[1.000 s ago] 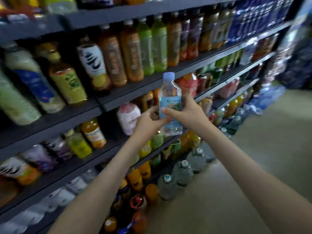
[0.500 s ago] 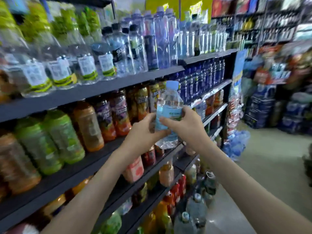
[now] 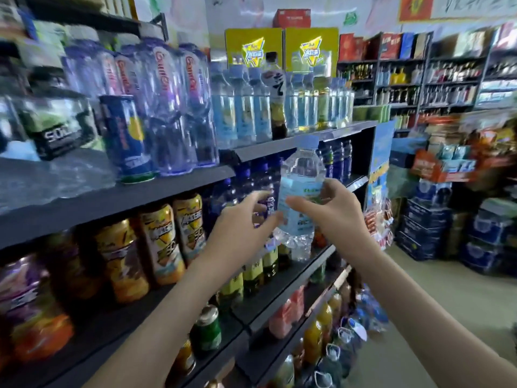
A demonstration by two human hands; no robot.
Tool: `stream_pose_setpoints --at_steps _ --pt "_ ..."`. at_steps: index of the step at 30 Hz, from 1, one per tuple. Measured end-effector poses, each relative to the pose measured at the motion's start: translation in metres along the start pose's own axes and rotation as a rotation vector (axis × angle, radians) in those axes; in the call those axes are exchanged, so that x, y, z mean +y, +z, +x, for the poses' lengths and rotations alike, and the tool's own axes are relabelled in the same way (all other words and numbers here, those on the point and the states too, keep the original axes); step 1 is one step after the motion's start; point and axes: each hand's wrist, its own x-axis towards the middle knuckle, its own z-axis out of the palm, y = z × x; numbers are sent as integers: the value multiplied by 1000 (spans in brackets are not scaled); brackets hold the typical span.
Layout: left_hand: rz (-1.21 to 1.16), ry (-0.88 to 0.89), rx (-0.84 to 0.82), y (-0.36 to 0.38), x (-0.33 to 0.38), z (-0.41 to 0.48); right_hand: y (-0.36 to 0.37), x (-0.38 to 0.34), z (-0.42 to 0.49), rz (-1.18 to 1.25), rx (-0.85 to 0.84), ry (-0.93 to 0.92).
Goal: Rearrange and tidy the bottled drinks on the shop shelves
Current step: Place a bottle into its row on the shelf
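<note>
Water bottle (image 3: 299, 203) upright at frame centre, grasped by right hand (image 3: 333, 211); left hand (image 3: 237, 222) fingers released, just left; matching row upper centre

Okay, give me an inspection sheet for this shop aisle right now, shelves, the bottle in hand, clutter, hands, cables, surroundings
Surface: dark shelves, several tiers, fully stocked.
Job's things: small water bottle, clear with a pale blue cap and label, held upright in front of the shelf edge; matching blue-label water bottles stand on the top tier.
Clutter: one dark bottle with a white label stands among the water bottles; a blue can sits among tall clear bottles.
Grippers: right hand grips the water bottle; left hand is open, fingertips at the bottle's side.
Cables: nothing seen.
Surroundings: stacked blue cases on the floor, more shelving behind, blurred.
</note>
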Motion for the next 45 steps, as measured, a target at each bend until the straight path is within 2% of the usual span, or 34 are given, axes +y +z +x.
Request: stream_pose_setpoints --at_steps 4,8,15,21,28,30,33,36,39,42,45 --pt "104 -13 193 58 19 67 -56 43 73 -3 -7 -48" --pt "217 -76 382 86 38 137 -95 73 147 37 -19 -90" --pt "544 -102 664 86 41 247 -97 92 260 186 -17 -162" --pt "798 -207 721 67 42 341 -76 95 325 288 -53 -221" --pt "1006 -330 778 75 42 374 -60 101 365 359 -138 -256" --pt "985 -327 801 76 43 376 -56 103 371 383 -167 -265" --pt "827 -297 850 78 46 375 -51 104 376 396 -174 -292" --pt "777 -123 938 87 44 372 -49 104 380 394 -184 -316" --pt "582 94 945 100 44 367 -52 105 381 407 -209 -329" --pt "437 160 886 112 49 360 -57 106 382 426 -233 -329" --pt "350 168 977 118 53 345 -55 107 379 424 -258 -331"
